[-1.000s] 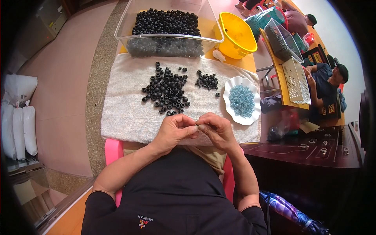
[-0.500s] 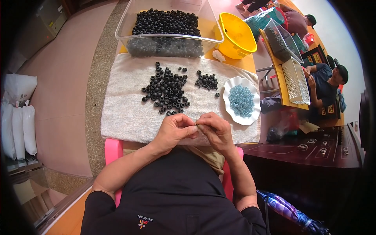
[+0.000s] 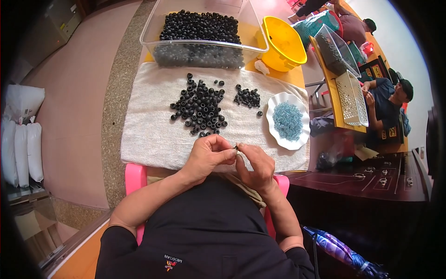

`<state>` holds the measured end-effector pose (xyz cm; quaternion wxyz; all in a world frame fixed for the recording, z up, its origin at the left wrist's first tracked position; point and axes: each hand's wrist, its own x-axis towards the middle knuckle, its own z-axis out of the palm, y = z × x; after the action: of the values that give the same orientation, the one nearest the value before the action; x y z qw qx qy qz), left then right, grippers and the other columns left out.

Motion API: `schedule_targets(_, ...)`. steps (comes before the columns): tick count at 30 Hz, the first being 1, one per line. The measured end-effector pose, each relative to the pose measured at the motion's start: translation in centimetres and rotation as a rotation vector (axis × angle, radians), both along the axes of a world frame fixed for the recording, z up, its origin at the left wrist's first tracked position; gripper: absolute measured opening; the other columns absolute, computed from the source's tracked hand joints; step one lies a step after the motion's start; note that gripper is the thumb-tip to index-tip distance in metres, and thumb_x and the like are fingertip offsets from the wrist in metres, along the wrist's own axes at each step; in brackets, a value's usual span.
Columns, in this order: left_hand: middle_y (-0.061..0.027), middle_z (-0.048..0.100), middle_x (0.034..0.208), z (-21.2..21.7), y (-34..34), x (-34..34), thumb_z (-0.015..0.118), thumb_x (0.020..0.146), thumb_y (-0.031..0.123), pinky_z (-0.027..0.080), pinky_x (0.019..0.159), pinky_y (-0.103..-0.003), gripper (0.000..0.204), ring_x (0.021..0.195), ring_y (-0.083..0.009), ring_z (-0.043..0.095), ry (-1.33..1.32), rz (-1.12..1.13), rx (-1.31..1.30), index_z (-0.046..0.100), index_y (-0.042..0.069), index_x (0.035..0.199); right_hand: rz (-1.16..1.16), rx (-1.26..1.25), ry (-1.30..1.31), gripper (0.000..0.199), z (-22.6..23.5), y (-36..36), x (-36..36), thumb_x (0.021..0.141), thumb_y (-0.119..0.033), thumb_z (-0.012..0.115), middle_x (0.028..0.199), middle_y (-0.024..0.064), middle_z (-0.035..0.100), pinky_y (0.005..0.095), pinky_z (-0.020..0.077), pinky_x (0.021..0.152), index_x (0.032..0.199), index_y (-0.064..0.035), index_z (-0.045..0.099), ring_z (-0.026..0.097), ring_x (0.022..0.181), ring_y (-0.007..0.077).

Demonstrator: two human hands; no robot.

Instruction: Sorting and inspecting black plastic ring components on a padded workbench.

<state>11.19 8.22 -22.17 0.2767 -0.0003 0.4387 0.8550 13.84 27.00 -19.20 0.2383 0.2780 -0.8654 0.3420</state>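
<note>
Over the near edge of the white towel [image 3: 151, 144], my hands meet fingertip to fingertip. My left hand [image 3: 208, 157] is closed in a pinch of thumb and bent fingers. Opposite it, my right hand [image 3: 258, 165] pinches too, index finger and thumb closing at a small dark bead [image 3: 236, 148] between the hands. Fingers hide most of that piece. Just beyond lies a loose pile of larger black beads [image 3: 200, 107] with wide holes. A smaller heap of little black beads [image 3: 247, 98] sits to its right. Pale blue beads [image 3: 288, 122] fill a white scalloped plate [image 3: 275, 137].
Behind the towel stands a clear plastic bin [image 3: 204, 43] of black beads, beside a yellow basin [image 3: 293, 59] and a crumpled white tissue [image 3: 261, 67]. At right, a person [image 3: 388, 100] sits by a table with a white perforated basket [image 3: 351, 100]. A folded umbrella [image 3: 341, 249] lies lower right.
My right hand's fingers have shifted, the index finger lifting and the thumb dropping, so the dark bead shows more. My left hand keeps its pinch. The view has shifted slightly.
</note>
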Motion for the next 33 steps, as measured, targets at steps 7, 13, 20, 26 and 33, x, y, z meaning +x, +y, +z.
schedule_targets(7, -0.0045, 0.069, 0.088, -0.3, 0.1, 0.2, 0.076, 0.093, 0.0, 0.062, 0.078, -0.027, 0.015, 0.083, -0.0118, 0.07, 0.031, 0.038, -0.005, 0.062, 0.003, 0.092, 0.016, 0.041, 0.081, 0.054, -0.6, -0.1, 0.0, 0.073, 0.005, 0.084, 0.104, 0.0195, 0.074, 0.0396, 0.0613, 0.075, 0.123, 0.0016, 0.064, 0.075, 0.088, 0.0353)
schedule_targets(13, -0.0036, 0.069, 0.088, -0.9, 0.1, 0.2, 0.078, 0.091, 0.0, 0.058, 0.075, -0.023, 0.018, 0.082, -0.0095, 0.069, 0.089, 0.025, -0.04, 0.06, 0.005, 0.09, 0.024, 0.024, 0.073, 0.051, -0.9, -0.1, -0.1, 0.072, 0.005, 0.084, 0.1, 0.0175, 0.073, 0.0404, 0.0616, 0.076, 0.118, 0.0016, 0.063, 0.075, 0.088, 0.0357)
schedule_targets(20, -0.0043, 0.07, 0.089, -1.1, 0.0, 0.2, 0.079, 0.091, -0.001, 0.057, 0.074, -0.022, 0.02, 0.083, -0.0085, 0.069, 0.103, -0.028, -0.07, 0.06, 0.005, 0.092, 0.085, 0.031, 0.061, 0.045, -0.5, 0.0, -0.1, 0.069, 0.007, 0.081, 0.096, 0.0158, 0.073, 0.0419, 0.0627, 0.081, 0.111, 0.0004, 0.064, 0.075, 0.087, 0.0351)
schedule_targets(26, -0.0036, 0.072, 0.089, -1.0, 0.2, 0.3, 0.077, 0.091, 0.001, 0.055, 0.071, -0.022, 0.016, 0.081, -0.0076, 0.068, 0.116, -0.032, -0.057, 0.062, 0.003, 0.092, 0.084, 0.006, 0.042, 0.047, -0.8, 0.4, -0.1, 0.068, 0.008, 0.081, 0.096, 0.0155, 0.073, 0.0408, 0.0621, 0.079, 0.111, -0.0004, 0.064, 0.075, 0.087, 0.0342)
schedule_targets(33, -0.0094, 0.074, 0.097, -0.5, 0.2, 0.2, 0.074, 0.096, 0.004, 0.061, 0.08, -0.029, 0.015, 0.087, -0.0146, 0.073, 0.062, -0.037, -0.055, 0.069, -0.004, 0.108, 0.016, -0.065, -0.004, 0.048, -1.1, 0.0, -0.1, 0.069, 0.008, 0.082, 0.099, 0.0168, 0.074, 0.0379, 0.0605, 0.075, 0.112, 0.0, 0.063, 0.075, 0.088, 0.0332)
